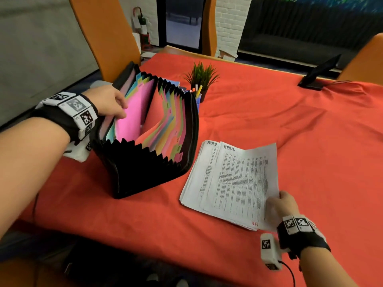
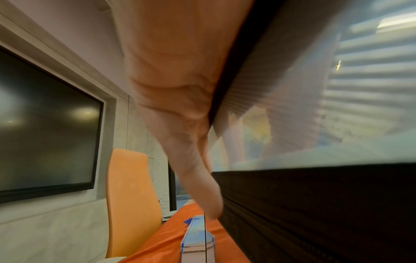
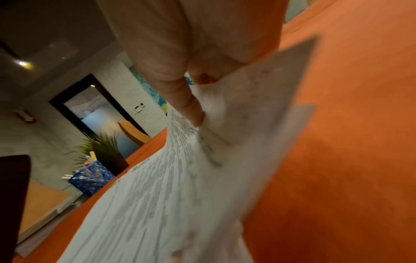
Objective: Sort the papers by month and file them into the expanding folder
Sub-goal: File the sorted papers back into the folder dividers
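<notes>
A black expanding folder (image 1: 149,168) stands open on the red cloth, its coloured dividers fanned out. My left hand (image 1: 107,104) grips the near-left dividers and holds a gap open beside the pink divider (image 1: 132,119); in the left wrist view the thumb (image 2: 202,188) lies along the folder's black outer wall (image 2: 315,204). To the right lies a stack of printed papers (image 1: 199,183), with a lower sheet marked MAY. My right hand (image 1: 281,201) pinches the near right corner of the top sheet marked APRIL (image 1: 246,175), lifting it. The right wrist view shows this sheet (image 3: 180,186) bending up from the cloth.
A small potted plant (image 1: 202,77) and a blue pen basket (image 3: 92,179) stand behind the folder. A dark tablet on a stand (image 1: 319,73) sits at the far right. Orange chairs (image 1: 107,36) stand around the table (image 1: 290,121). A large wall screen (image 2: 45,128) hangs at left.
</notes>
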Available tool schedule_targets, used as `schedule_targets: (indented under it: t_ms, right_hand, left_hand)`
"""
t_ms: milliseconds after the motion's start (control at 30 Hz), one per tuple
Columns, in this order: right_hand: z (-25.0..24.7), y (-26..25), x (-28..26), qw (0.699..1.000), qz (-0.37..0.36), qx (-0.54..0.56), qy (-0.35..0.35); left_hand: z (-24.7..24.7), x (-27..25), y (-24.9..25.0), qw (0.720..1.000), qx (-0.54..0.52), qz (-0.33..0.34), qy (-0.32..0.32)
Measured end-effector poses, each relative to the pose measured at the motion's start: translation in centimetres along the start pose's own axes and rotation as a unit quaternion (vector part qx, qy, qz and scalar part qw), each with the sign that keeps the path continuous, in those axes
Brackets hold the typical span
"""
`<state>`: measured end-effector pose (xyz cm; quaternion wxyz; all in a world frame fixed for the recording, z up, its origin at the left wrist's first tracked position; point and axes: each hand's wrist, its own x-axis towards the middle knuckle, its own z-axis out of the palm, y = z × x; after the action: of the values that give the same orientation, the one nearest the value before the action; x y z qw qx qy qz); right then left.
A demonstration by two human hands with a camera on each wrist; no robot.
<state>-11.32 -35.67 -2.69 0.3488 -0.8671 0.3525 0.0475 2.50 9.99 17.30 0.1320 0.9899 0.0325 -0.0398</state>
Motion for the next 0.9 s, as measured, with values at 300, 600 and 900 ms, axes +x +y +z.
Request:
schedule_targets:
  t_ms: [300, 600, 900]
  right_hand:
    - [-10.7, -9.3, -4.4, 0.975, -0.209, 0.047, 0.063]
    - [-11.7, -23.7, -10.3, 0.923, -0.338, 0.092, 0.157]
    - [-2.5, -29.1, -14.4, 0.921, -0.366, -0.028, 0.131]
  left_hand:
    - [0.4, -0.5, 1.6, 1.0, -0.019, 0.018, -0.007]
    - [0.5, -0.2, 1.4, 0.997, -0.042, 0.048, -0.032]
    - [0.9, 0.4, 1.3, 0.997, -0.02, 0.074, -0.032]
